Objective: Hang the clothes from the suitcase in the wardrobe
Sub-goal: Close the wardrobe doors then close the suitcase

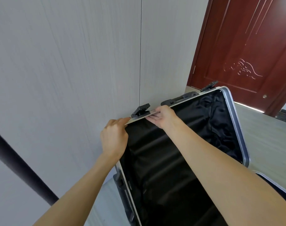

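Suitcase lid (pixel 179 144) against closed wardrobe doors (pixel 73 70)

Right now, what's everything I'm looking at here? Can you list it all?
suitcase lid: one, silver frame, black lining, raised, centre right
latches: two, black, flipped open on the lid's top edge
carry handle: one, black, behind that edge
wardrobe doors: two, pale grey, closed, behind the suitcase
room door: one, dark red, upper right
dark bar: one, lower left, blurred
left hand: grips the lid's top edge
right hand: grips the same edge
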The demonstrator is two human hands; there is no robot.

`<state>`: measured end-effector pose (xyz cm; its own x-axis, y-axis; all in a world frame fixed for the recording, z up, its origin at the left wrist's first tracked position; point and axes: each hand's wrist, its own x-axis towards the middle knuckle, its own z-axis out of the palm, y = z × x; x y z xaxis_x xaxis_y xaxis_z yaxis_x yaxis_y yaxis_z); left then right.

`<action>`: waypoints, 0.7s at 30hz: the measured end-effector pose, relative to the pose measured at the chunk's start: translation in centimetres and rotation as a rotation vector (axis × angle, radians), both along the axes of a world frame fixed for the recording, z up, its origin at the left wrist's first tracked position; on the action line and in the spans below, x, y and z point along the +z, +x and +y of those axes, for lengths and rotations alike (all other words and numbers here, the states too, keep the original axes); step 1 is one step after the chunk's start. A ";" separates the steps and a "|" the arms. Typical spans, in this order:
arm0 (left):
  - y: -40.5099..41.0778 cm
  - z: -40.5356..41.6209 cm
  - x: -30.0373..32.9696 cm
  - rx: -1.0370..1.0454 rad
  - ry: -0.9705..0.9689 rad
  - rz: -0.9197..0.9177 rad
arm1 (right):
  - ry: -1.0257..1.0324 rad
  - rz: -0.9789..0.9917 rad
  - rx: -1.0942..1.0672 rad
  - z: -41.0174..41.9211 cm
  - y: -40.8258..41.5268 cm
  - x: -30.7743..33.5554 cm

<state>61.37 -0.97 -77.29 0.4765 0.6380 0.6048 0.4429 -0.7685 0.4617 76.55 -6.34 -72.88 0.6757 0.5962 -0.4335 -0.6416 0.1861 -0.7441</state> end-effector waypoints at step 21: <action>6.4 -5.8 3.9 -0.270 -0.148 -0.253 | 0.703 -0.127 -0.137 -13.5 1.4 3.1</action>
